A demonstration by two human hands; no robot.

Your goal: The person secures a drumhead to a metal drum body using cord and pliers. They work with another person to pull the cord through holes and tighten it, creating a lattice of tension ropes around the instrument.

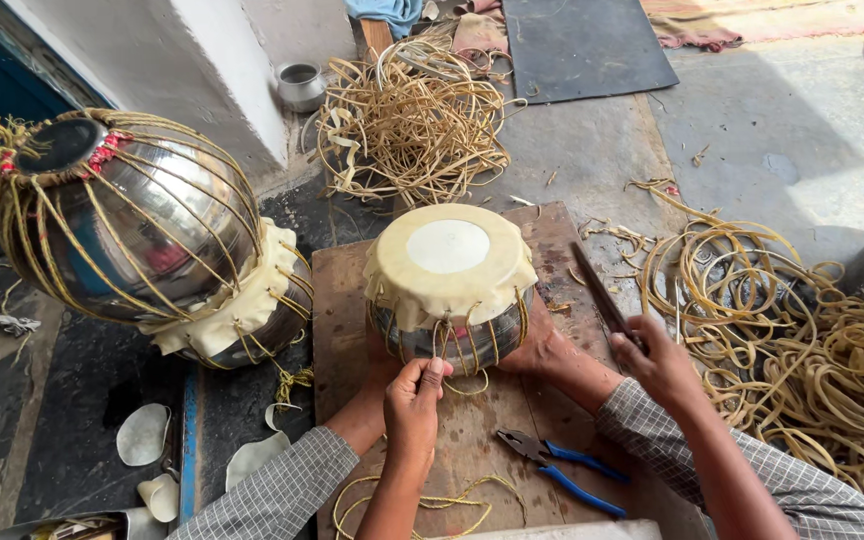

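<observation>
1. Left hand (414, 400): clenched in a pinch on a tan lace strand (457, 380) at the lower front of the small metal drum capped with a pale skin head (449, 275).
2. Right hand (662, 365): grasping a slim dark tool (600, 295), held off to the right and apart from the drum, its tip pointing away over the board.
3. Position of the drum: upright near the middle of the worn wooden board (482, 430) on the floor. It is braced on either side by what appear to be the person's feet (542, 350), with checked cloth behind them.
4. Judgement on method: the strand is best drawn straight down along the drum wall, with the foot brace kept firm. A sideways pull could drag the skin head off centre. The tool tip should stay off the skin.
5. Nearby on the board: blue-handled pliers (562, 470) lie just right of the left forearm. A loose loop of lace (422, 500) lies under it and could snag the wrist.
6. Surroundings:
   - a larger polished metal drum laced with tan cord (142, 230), tilted at left
   - a tangled heap of tan strips (412, 120) behind the drum
   - spread coils of strip (802, 350) close beside the right arm, which crowd its elbow room
   - a small metal pot (300, 85) by the wall
   - pale skin offcuts (142, 435) at lower left
</observation>
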